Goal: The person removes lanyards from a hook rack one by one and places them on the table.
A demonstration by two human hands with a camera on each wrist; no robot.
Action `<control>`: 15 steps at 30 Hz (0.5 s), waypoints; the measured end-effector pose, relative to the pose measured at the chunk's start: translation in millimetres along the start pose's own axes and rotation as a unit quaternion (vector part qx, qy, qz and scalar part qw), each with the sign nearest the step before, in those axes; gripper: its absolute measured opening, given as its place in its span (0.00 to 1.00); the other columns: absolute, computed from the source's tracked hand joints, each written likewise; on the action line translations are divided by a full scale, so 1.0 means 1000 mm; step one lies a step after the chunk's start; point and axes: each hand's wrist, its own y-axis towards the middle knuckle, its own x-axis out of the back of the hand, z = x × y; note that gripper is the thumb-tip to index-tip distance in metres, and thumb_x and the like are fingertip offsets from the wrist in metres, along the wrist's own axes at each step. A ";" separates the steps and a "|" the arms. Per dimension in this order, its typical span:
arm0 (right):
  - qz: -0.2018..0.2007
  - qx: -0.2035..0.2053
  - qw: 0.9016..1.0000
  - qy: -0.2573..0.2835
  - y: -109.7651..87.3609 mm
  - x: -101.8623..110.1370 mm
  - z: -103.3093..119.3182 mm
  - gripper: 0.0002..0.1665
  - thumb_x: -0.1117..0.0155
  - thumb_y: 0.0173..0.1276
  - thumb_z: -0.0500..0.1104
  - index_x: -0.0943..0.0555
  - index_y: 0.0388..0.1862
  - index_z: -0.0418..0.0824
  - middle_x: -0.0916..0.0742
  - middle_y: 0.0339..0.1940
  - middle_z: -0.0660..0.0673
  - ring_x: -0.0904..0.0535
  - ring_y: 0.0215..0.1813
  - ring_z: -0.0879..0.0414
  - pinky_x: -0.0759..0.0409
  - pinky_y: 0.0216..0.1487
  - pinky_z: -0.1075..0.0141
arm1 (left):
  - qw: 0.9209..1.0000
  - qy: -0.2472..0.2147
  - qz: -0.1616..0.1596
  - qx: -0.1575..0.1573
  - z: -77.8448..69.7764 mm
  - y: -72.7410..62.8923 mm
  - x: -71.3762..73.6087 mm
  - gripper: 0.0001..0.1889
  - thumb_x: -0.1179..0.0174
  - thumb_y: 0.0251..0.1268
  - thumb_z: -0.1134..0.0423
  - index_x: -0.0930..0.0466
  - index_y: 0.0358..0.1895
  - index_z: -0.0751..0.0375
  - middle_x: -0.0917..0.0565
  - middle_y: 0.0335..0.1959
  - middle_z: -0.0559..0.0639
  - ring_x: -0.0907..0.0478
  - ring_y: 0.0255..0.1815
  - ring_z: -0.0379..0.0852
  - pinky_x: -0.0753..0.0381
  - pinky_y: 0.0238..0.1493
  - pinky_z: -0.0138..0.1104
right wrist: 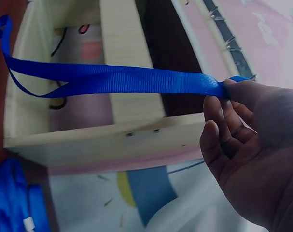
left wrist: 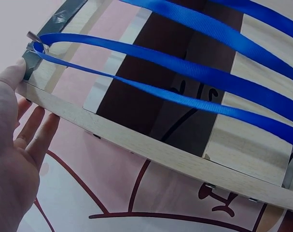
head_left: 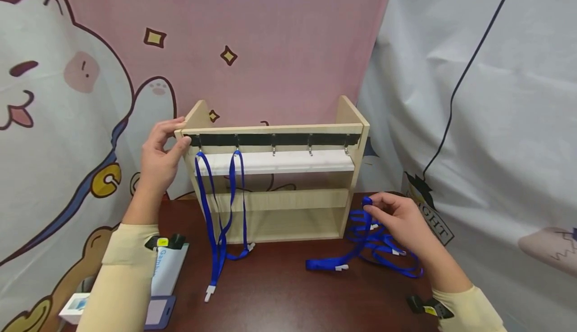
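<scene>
My left hand (head_left: 160, 151) grips the upper left corner of a pale wooden rack (head_left: 275, 200), thumb on the front and fingers behind its side panel. Across the rack's front runs a dark strip (head_left: 254, 139) with several metal hooks (head_left: 273, 150). Two blue lanyards with white clips hang from the two leftmost hooks; the outer lanyard (left wrist: 170, 59) shows close up in the left wrist view. At the rack's lower right, my right hand (head_left: 401, 219) pinches another blue lanyard (right wrist: 136, 79) by its upper end between thumb and fingers. Its white clip (head_left: 341, 267) hangs low, close over the table.
More blue lanyards (head_left: 391, 262) lie in a loose pile on the dark red table (head_left: 270, 292), right of the rack. By the left forearm are a pale blue box (head_left: 170, 269), a badge holder (head_left: 168, 312) and a small white box (head_left: 72, 309). Printed cloth hangs behind.
</scene>
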 end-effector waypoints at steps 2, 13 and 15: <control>0.007 -0.004 1.000 0.004 -0.002 -0.004 -0.008 0.03 0.28 0.80 0.36 0.10 0.48 0.40 0.11 0.32 0.47 0.14 0.31 0.58 0.14 0.29 0.67 | 1.000 -0.002 0.000 -0.001 0.000 0.000 0.000 0.18 0.35 0.81 0.72 0.18 0.68 0.67 0.22 0.75 0.54 0.23 0.66 0.44 0.14 0.53 0.23; 0.032 -0.012 0.999 -0.020 -0.008 -0.039 -0.038 0.04 0.26 0.79 0.39 0.10 0.44 0.48 0.09 0.37 0.55 0.13 0.37 0.54 0.13 0.38 0.65 | 1.000 -0.005 0.004 0.000 -0.005 -0.001 0.000 0.18 0.35 0.81 0.72 0.18 0.69 0.66 0.22 0.75 0.53 0.23 0.68 0.45 0.14 0.54 0.23; 0.032 -0.006 0.999 -0.029 -0.007 -0.046 -0.044 0.05 0.25 0.78 0.38 0.10 0.43 0.49 0.10 0.37 0.56 0.15 0.38 0.57 0.14 0.38 0.66 | 1.000 -0.006 0.005 0.000 -0.005 -0.001 0.000 0.19 0.35 0.81 0.71 0.18 0.69 0.65 0.22 0.75 0.52 0.23 0.68 0.45 0.14 0.54 0.23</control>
